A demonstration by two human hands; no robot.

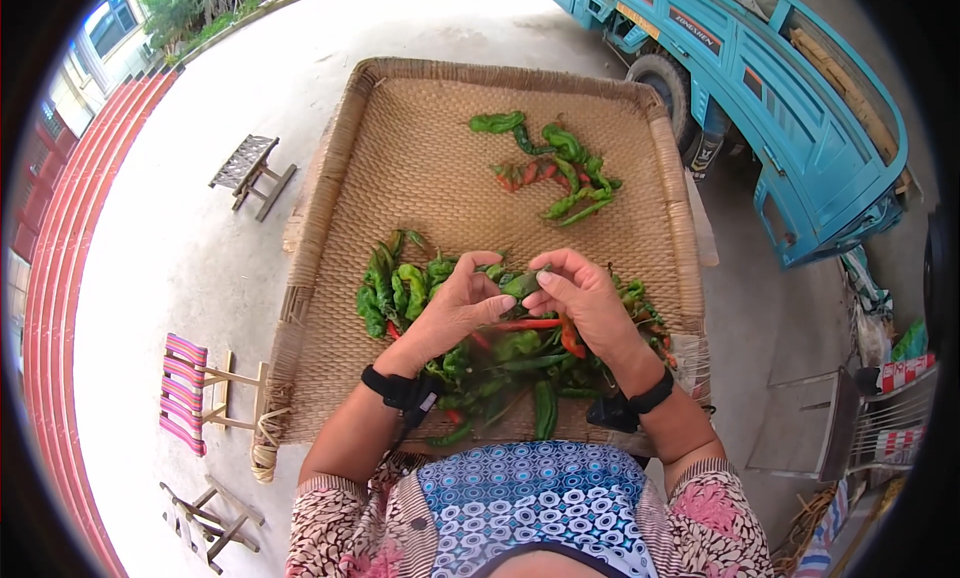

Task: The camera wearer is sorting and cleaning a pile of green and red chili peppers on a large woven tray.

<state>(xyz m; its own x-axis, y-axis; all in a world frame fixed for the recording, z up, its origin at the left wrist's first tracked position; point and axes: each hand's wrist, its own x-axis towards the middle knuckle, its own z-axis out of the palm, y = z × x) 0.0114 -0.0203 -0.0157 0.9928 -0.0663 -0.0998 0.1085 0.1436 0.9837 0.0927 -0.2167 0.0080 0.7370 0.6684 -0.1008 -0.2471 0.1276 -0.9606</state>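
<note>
Both hands meet over a large woven basket tray point(330, 203), with a green pepper point(520, 285) between them. My right hand point(581, 289) pinches the pepper's right end between thumb and fingers. At its left end, my left hand point(476, 296) has its thumb and fingers curled close around it; whether they grip it is hard to tell. Beneath the hands lies a heap of green peppers point(517, 345) with some red ones, among them a long red pepper point(529, 324). Farther up the tray rests a smaller group of green peppers point(566, 142) and wrinkled red peppers point(529, 174).
A blue cargo vehicle point(817, 120) stands at the upper right. Left of the tray are a small folding stool point(251, 165), a striped-seat stool point(184, 394) and another stool point(214, 522). Red steps point(64, 278) run along the far left. A metal-framed chair point(836, 424) stands at right.
</note>
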